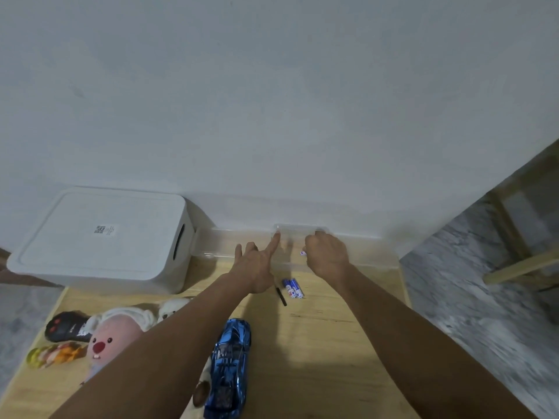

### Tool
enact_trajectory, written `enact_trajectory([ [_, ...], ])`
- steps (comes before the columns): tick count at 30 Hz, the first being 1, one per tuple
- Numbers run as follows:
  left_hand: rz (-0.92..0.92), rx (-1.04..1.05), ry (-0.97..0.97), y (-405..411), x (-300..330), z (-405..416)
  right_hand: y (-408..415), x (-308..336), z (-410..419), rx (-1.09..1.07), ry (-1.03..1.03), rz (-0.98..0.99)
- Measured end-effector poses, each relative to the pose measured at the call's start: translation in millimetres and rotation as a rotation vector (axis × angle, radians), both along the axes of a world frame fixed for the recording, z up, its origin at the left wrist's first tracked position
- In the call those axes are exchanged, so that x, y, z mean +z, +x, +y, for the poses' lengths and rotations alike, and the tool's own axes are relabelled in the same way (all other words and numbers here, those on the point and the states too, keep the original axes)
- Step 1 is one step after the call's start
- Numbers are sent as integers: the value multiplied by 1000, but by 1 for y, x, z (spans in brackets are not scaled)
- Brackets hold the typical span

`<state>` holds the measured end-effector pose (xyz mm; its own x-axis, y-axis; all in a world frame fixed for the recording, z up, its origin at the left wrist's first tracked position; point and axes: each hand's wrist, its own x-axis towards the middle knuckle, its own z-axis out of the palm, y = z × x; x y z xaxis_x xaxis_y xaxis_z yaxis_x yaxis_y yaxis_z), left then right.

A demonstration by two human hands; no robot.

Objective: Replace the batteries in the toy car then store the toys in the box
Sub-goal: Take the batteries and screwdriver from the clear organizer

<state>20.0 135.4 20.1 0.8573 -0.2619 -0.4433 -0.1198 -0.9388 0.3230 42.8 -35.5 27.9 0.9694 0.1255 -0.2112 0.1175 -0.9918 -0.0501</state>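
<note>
The blue toy car lies on the wooden board, near me, between my forearms. Two blue batteries and a thin black tool lie farther out. My left hand has its fingers spread, and the index fingertip touches the left corner of a small clear box by the wall. My right hand is curled over that box's right end, with a small blue and white thing showing at the thumb. The white storage box stands shut at the far left.
A long clear plastic tray runs along the wall. A pink plush, a white plush, a black remote and a yellow-orange toy lie at the left. A wooden frame stands on the grey floor to the right.
</note>
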Motion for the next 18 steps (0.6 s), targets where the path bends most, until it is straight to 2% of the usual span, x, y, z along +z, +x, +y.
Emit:
enact_trajectory([
  [3,3,5,0,-1,-1,1,-26,-10,4,-210,337,-108],
  [6,2,-16,29,-6,3,2,-56,-25,10,-447,598,-80],
  [10,-35,-38,3,-14,1,5,-80,-51,10,-619,665,-70],
  [14,-59,-91,80,-17,1,9,-90,-59,8,-814,763,-104],
  [18,-112,-43,78,-22,4,13,-97,-64,11,-810,741,-92],
])
